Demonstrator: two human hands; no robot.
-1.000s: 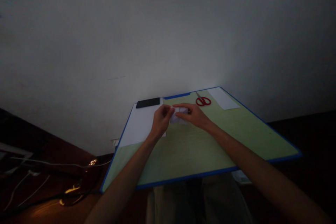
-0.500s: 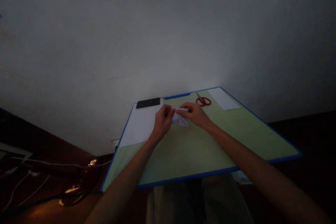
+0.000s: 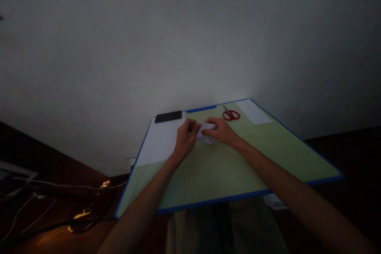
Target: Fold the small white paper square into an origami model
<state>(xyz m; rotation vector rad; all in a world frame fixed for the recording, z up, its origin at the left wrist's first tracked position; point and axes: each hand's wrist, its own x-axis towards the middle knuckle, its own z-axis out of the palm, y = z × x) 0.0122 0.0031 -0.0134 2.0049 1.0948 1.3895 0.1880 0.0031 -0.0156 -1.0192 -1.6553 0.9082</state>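
Note:
A small piece of folded white paper [image 3: 206, 138] is held between my two hands over the middle of the table. My left hand [image 3: 186, 135] pinches its left side between thumb and fingers. On the other side, my right hand [image 3: 222, 130] grips the paper's upper right, its thumb lying across the front. The fingertips behind the paper are hidden. Lower down, a creased flap hangs free of the fingers. The picture is dim, so finer folds cannot be made out.
Red-handled scissors [image 3: 231, 115] lie beyond my right hand. A white paper strip [image 3: 254, 112] rests at the far right. A black phone-like slab [image 3: 168, 116] sits on a white sheet [image 3: 154, 143] at the left. The green, blue-edged table [image 3: 226, 170] meets a wall [image 3: 190, 39].
Both hands stay closed on the folded paper. The right thumb and the paper have shifted very slightly to the right; the lower flap sits at a slightly different angle.

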